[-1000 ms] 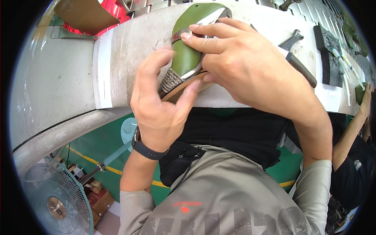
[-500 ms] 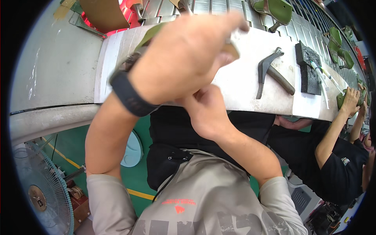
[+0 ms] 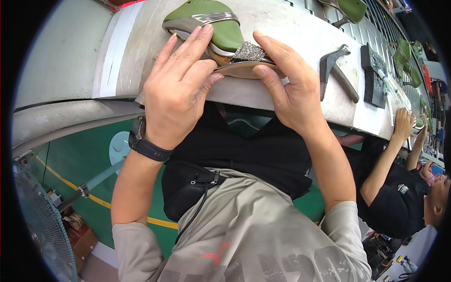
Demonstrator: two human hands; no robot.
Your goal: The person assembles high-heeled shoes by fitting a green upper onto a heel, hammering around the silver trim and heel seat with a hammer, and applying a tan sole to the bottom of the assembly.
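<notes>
A green shoe last (image 3: 199,10) with a silvery band lies at the far side of the worktop in front of me. On its near end sits a sandal with a tan sole (image 3: 242,70) and a glittery silver strap (image 3: 249,52). My left hand (image 3: 174,91) is at the left end of the sandal, its fingers stretched over the last and its thumb near the sole's edge. My right hand (image 3: 298,87) grips the sandal's right end, thumb against the sole and index finger on the far side by the strap.
Dark metal pincers (image 3: 345,82) lie to the right, beside a black block (image 3: 373,77) and syringes (image 3: 394,91). More green lasts (image 3: 403,54) stand on the slatted conveyor beyond. A person in black (image 3: 399,197) works at the right. A fan (image 3: 44,225) stands at the lower left.
My hands, crossed and blurred before, are now apart on either side of the sandal. The last and sandal, mostly hidden earlier, now show plainly. My view has shifted slightly.
</notes>
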